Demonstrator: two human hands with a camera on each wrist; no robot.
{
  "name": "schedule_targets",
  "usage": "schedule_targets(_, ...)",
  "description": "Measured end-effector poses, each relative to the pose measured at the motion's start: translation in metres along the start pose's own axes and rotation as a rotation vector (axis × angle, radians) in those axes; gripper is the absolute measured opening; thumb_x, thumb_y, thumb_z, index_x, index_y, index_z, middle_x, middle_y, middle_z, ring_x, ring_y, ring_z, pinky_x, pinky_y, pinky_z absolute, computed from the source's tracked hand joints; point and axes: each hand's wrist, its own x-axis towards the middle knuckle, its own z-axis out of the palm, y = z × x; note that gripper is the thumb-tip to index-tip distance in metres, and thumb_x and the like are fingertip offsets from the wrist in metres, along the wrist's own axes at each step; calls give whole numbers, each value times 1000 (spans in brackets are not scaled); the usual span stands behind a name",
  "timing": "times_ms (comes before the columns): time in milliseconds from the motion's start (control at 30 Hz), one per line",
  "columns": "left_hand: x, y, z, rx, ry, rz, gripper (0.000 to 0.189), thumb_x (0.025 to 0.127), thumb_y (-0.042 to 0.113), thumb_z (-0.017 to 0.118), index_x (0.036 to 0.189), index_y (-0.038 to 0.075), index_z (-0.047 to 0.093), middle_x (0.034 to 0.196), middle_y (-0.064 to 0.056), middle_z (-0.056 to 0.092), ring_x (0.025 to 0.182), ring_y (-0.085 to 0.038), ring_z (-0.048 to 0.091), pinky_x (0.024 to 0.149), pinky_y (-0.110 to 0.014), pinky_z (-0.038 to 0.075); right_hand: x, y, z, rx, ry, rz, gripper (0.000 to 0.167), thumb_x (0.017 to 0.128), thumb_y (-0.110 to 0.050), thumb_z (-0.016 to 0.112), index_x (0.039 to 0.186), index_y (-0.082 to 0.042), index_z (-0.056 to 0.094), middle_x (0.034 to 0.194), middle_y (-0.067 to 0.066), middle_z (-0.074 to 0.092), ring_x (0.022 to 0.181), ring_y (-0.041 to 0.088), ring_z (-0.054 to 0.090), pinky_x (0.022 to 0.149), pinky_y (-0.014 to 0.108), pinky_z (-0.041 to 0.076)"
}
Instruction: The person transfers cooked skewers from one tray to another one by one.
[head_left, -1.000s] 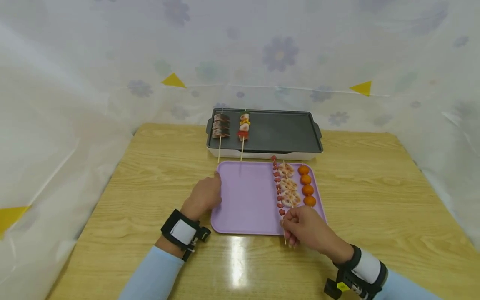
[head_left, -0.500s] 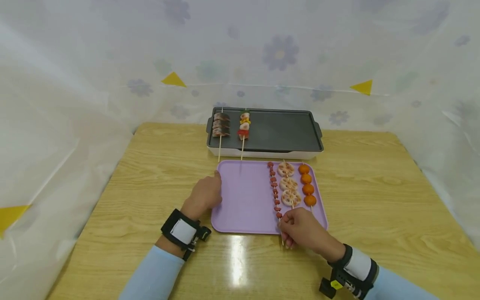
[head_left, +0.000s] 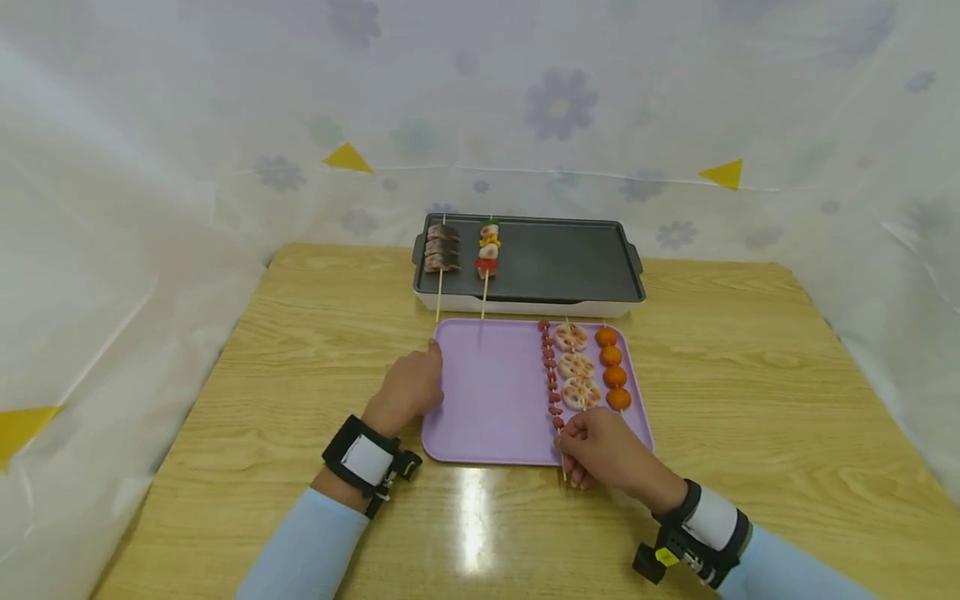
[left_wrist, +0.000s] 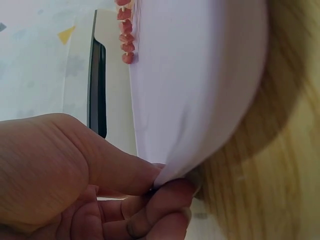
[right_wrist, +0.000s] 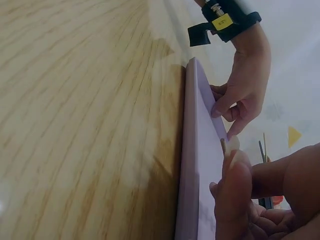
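While the right hand (head_left: 609, 454) pinches the bare end of a meat skewer (head_left: 551, 364) at the near edge of the purple tray (head_left: 495, 400), the left hand (head_left: 411, 385) grips that tray's left rim between thumb and fingers. A yellow label (head_left: 666, 556) sits on the right wrist's strap, its print too small to read. The meat skewer runs just beside the lotus skewer (head_left: 576, 367); whether it touches the tray I cannot tell. Held only by its tail, it could roll or swing and knock the lotus pieces towards the orange balls (head_left: 611, 356). A tug from the left hand might tilt the tray and set everything sliding. Farther off, two skewers overhang the griddle (head_left: 566, 262), their sticks liable to be bumped if the tray were shoved forward. No brand shows there, nor any writing on the flowered curtain (head_left: 480, 83) behind.
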Motion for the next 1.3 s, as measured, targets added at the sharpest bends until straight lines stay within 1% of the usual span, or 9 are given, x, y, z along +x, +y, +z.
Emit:
schedule_targets(267,-1,1,-1,6,14,12,65,87,5,63,141,-17,36,97,-26,66,79,-31,64,64,-41,53,4,6,4,-205,-6,-63,33,96,-11,58,64,-11,62,50,-5,57,42,13,57,41,28,47)
schedule_targets(500,0,0,-1,-2,-4,1,64,88,5,62,142,-16,35,90,-23,65,70,-26,59,57,-37,50,3,2,2,-260,-4,-69,31,96,-12,59,65,-12,62,48,-5,55,40,12,54,39,26,44)
schedule_targets(600,1,1,0,-4,-11,-1,65,88,5,62,143,-16,34,91,-23,65,70,-26,59,57,-36,50,2,-1,-2,-297,10,-64,25,95,-15,61,71,-11,66,52,-6,55,42,10,52,41,24,42)
schedule_targets(667,0,1,0,-4,-12,4,65,88,5,62,143,-16,34,93,-24,65,72,-27,59,58,-37,50,0,-4,-10,-321,40,-70,20,94,-17,63,77,-10,69,56,-6,56,45,10,52,42,25,42)
schedule_targets(733,0,0,-1,-1,-8,8,65,87,4,62,142,-16,34,93,-25,65,73,-28,61,60,-38,51,-1,-7,-24,-352,100,-83,16,94,-19,64,85,-8,71,61,-5,57,49,10,53,44,26,43)
schedule_targets(867,-1,0,-2,2,1,4,65,86,4,62,142,-16,35,95,-25,65,76,-30,63,61,-40,52,2,-4,-61,-466,300,-106,18,94,-18,63,92,-2,71,61,-1,56,50,13,50,45,28,40)
schedule_targets(967,-1,0,-2,0,4,7,65,86,4,62,142,-16,35,96,-26,65,77,-31,63,62,-40,53,7,8,-83,-589,413,-68,22,94,-18,62,91,4,69,60,2,54,50,16,46,45,29,36)
schedule_targets(1100,-1,-1,-2,-3,-1,9,66,86,4,62,143,-16,34,93,-25,65,73,-29,62,58,-39,51,15,24,-99,-677,407,-44,23,92,-16,61,86,6,66,62,5,55,50,18,47,45,30,37)
schedule_targets(1300,0,-1,-1,-5,-13,8,67,86,4,62,143,-16,34,85,-21,63,67,-26,58,53,-35,47,32,41,-101,-649,343,-23,23,92,-12,58,76,2,66,61,4,53,52,18,48,46,30,37)
